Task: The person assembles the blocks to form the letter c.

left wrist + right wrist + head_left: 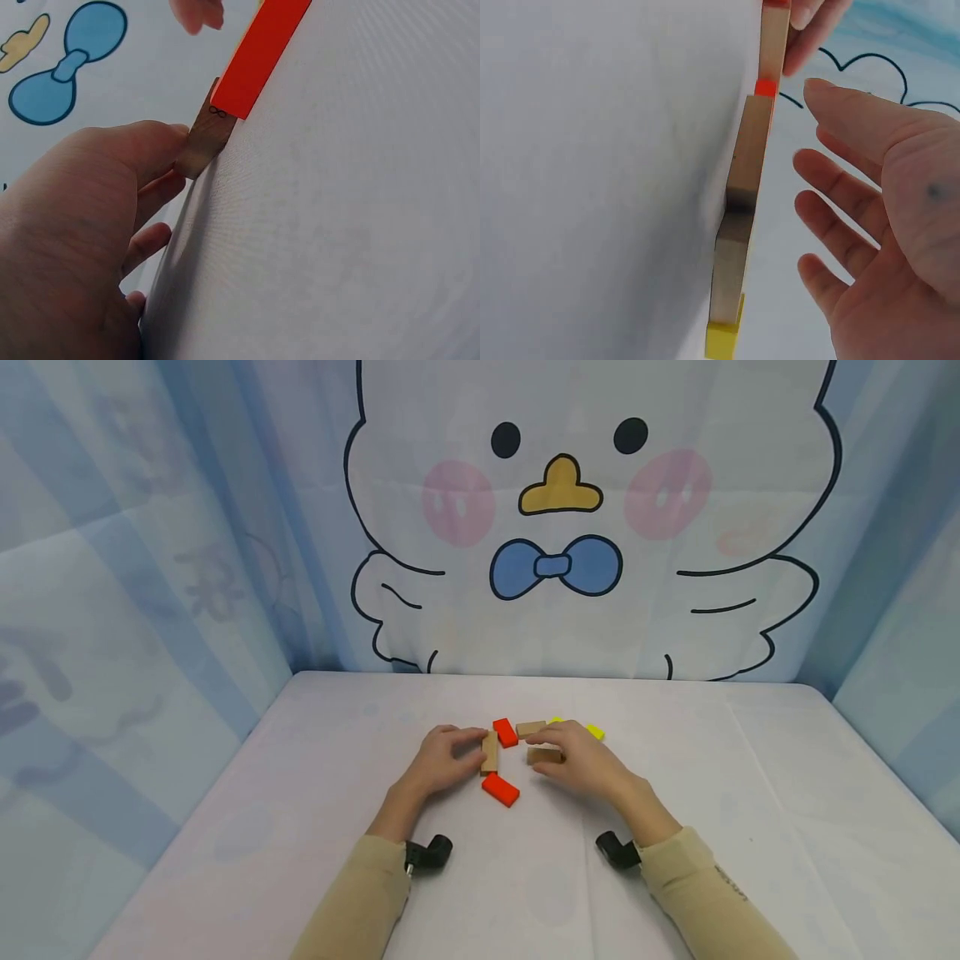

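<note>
In the head view several small blocks lie flat on the table in a rough curve. My left hand (pixel 441 762) touches the long side of an upright-running wooden block (pixel 489 753) with its thumb and fingertips. The left wrist view shows thumb and fingers at one end of this wooden block (pixel 206 142), and a red block (pixel 259 64) beside it. A red block (pixel 501 790) meets its near end, another red block (pixel 506 732) its far end. My right hand (pixel 583 765) hovers by a wooden block (pixel 543 755), fingers loosely bent and apart from the blocks in the right wrist view.
Behind the right hand lie another wooden block (pixel 531 729) and two yellow blocks, one (pixel 596 732) at the right and one (pixel 557 720) mostly hidden. The pale tabletop (pixel 750 793) ends at a hanging cartoon curtain (pixel 555 627).
</note>
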A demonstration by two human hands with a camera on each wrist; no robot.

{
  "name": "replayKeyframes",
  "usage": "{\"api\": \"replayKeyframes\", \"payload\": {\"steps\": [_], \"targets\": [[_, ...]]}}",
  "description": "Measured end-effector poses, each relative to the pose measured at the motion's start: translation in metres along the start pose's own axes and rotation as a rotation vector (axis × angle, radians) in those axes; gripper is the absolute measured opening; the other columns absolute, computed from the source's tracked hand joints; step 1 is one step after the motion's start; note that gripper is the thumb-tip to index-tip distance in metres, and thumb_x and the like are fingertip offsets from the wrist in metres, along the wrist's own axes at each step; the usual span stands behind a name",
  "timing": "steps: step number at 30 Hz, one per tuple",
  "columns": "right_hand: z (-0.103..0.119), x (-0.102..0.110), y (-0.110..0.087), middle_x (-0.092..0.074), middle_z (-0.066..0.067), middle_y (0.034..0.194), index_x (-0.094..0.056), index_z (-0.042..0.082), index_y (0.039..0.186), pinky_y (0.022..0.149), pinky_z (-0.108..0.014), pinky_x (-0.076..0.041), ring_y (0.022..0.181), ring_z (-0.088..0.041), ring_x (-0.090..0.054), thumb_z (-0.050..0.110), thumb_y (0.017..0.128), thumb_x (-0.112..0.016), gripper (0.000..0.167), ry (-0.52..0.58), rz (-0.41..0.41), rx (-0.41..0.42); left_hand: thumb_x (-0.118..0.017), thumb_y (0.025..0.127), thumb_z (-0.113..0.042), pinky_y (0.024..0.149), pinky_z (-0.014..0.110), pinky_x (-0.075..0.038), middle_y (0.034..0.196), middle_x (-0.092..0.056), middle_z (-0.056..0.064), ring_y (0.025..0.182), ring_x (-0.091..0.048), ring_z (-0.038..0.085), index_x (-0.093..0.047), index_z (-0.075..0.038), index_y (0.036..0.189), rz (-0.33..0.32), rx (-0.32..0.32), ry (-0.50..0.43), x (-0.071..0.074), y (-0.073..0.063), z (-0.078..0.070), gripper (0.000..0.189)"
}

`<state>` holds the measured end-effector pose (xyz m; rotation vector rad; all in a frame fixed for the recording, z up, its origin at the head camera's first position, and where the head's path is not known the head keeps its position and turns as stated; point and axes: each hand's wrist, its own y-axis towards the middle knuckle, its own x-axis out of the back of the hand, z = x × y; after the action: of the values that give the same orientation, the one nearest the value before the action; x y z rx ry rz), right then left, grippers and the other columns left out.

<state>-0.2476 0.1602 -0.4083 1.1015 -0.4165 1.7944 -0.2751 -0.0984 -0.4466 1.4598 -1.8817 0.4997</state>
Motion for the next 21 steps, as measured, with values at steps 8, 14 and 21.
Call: {"api": "replayKeyframes", "payload": {"steps": [8,14,21], "targets": [[-0.014,0.003,-0.001,-0.063,-0.008,0.123,-0.069,0.007,0.125,0.097,-0.047,-0.048,0.114,-0.029,-0.054,0.014,0.090,-0.078,0.037,0.001,-0.011,-0.055,-0.069,0.095,-0.027,0.107,0.053,-0.039,0.136,-0.059,0.008,0.130,-0.045,0.033,-0.068,-0.019,0.134,-0.004,-0.009,0.000,-0.002,0.003,0.004,0.040],[-0.023,0.003,0.001,-0.065,-0.007,0.117,-0.071,0.006,0.120,0.092,-0.046,-0.050,0.104,-0.026,-0.056,0.013,0.090,-0.077,0.031,-0.010,-0.002,-0.063,-0.069,0.095,-0.028,0.106,0.053,-0.040,0.135,-0.059,0.008,0.128,-0.046,0.032,-0.069,-0.019,0.133,-0.006,-0.018,0.012,-0.002,0.003,0.005,0.039],[-0.022,0.005,0.002,-0.067,-0.003,0.104,-0.074,0.007,0.109,0.086,-0.042,-0.051,0.095,-0.022,-0.057,0.009,0.088,-0.078,0.022,-0.006,0.024,-0.073,-0.069,0.095,-0.030,0.107,0.053,-0.039,0.136,-0.059,0.007,0.130,-0.045,0.033,-0.069,-0.020,0.133,-0.007,-0.003,0.023,-0.003,0.003,0.005,0.040]]}}
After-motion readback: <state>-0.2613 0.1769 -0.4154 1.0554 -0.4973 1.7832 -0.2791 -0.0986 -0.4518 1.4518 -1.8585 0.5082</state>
